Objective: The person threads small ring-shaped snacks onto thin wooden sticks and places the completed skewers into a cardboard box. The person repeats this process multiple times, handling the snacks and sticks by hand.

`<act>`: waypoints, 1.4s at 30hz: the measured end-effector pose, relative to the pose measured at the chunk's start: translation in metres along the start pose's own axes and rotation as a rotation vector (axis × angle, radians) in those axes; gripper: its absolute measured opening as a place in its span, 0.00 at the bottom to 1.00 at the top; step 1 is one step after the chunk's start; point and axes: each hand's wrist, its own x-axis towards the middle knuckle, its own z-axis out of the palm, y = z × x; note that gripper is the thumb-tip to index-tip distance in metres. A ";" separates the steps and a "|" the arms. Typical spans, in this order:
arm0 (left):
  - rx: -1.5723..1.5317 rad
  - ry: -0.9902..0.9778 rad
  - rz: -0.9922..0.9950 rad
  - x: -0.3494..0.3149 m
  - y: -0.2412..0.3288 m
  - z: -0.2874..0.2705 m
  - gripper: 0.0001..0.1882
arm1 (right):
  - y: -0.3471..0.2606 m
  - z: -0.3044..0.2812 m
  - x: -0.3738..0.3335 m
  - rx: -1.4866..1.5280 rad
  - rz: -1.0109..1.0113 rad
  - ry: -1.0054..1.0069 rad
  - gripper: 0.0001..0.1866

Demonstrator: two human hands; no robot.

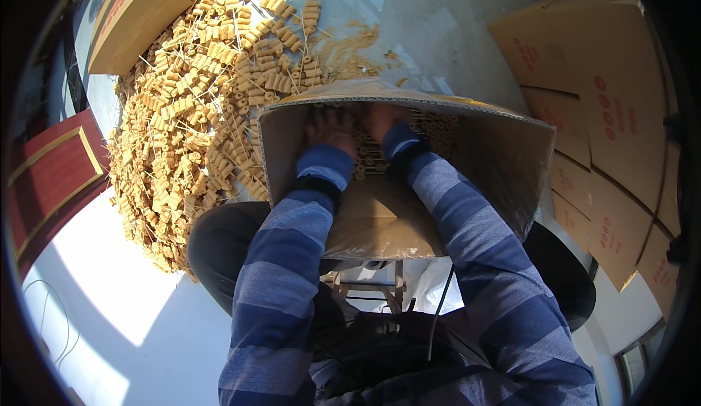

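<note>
A cardboard box (409, 223) sits tilted between my knees, its open mouth facing up and away. Inside it lie rows of tan ridged rolls on thin sticks (438, 132), partly in shade. Both arms reach into the box. My left hand (334, 130) rests near the box's left inner wall, over the skewered rolls, its fingers apart. Close beside it, my right hand (382, 120) is deeper in shadow; its fingers are hidden under the upper rim.
A large heap of the same skewered rolls (182, 128) spreads on the floor at the left. Another cardboard box (139, 19) stands behind it. Stacked cartons (613, 114) line the right side. Crumbs (358, 48) lie beyond my box. A dark red panel (58, 172) is at far left.
</note>
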 end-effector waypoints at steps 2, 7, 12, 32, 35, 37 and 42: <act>0.006 0.041 -0.007 -0.001 0.000 0.006 0.58 | 0.008 0.010 0.005 0.007 0.054 -0.094 0.30; -0.044 0.128 -0.004 -0.004 -0.001 0.012 0.58 | 0.025 0.034 0.014 -0.005 0.018 -0.066 0.33; -0.080 0.043 0.000 -0.006 -0.004 0.000 0.58 | 0.019 0.019 0.018 -0.014 0.160 -0.219 0.34; -0.059 -0.058 -0.023 -0.009 0.002 -0.010 0.54 | 0.008 -0.024 -0.032 -0.603 -0.179 0.042 0.18; -0.058 -0.111 -0.016 -0.009 0.001 -0.015 0.52 | 0.007 -0.015 -0.021 -0.598 -0.155 0.042 0.17; -0.063 -0.139 -0.019 -0.010 0.002 -0.017 0.52 | 0.007 -0.012 -0.017 -0.711 -0.215 0.062 0.16; -0.061 -0.143 -0.013 -0.009 0.004 -0.017 0.51 | 0.012 -0.027 -0.031 -0.544 -0.208 0.051 0.15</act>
